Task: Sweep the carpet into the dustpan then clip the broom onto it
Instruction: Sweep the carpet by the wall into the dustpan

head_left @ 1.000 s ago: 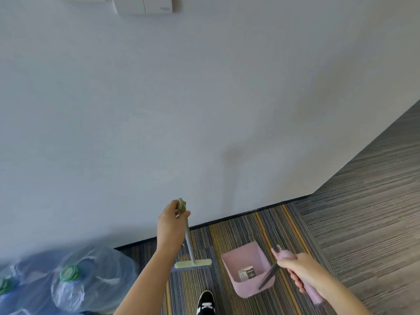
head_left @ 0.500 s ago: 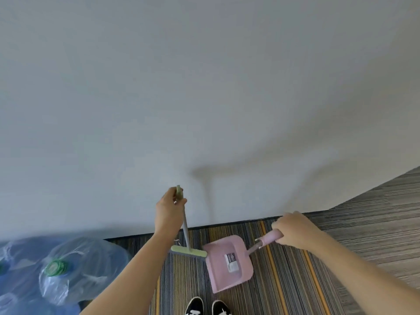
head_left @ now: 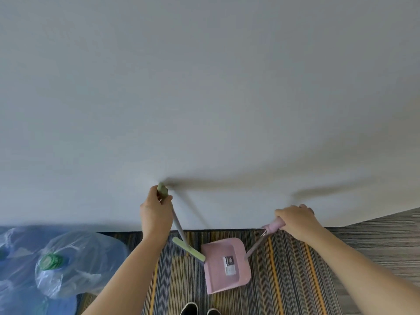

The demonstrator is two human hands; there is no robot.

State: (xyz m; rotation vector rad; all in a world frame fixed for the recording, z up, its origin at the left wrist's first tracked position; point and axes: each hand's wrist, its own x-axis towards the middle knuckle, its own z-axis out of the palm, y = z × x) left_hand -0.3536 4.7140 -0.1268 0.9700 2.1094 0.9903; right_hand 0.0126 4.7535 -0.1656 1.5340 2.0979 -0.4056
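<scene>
My left hand (head_left: 155, 212) grips the green top of a broom handle; the grey shaft runs down to the pale green broom head (head_left: 188, 249), which rests tilted on the striped carpet (head_left: 288, 269). The broom head's right end touches the upper left corner of the pink dustpan (head_left: 227, 264). The dustpan lies flat on the carpet with a small label inside it. My right hand (head_left: 295, 220) is closed around the pink grip of the dustpan's long handle, up and to the right of the pan.
A plain white wall (head_left: 204, 98) with a dark baseboard stands just ahead. Large blue water bottles in plastic wrap (head_left: 68, 264) lie at the lower left. My shoe tips (head_left: 200, 311) show at the bottom edge. Grey carpet (head_left: 386, 242) extends to the right.
The dustpan has gone from tilted up to flat on the carpet, turned with its handle to the upper right. The broom head has swung right against the pan. My view has tipped further down.
</scene>
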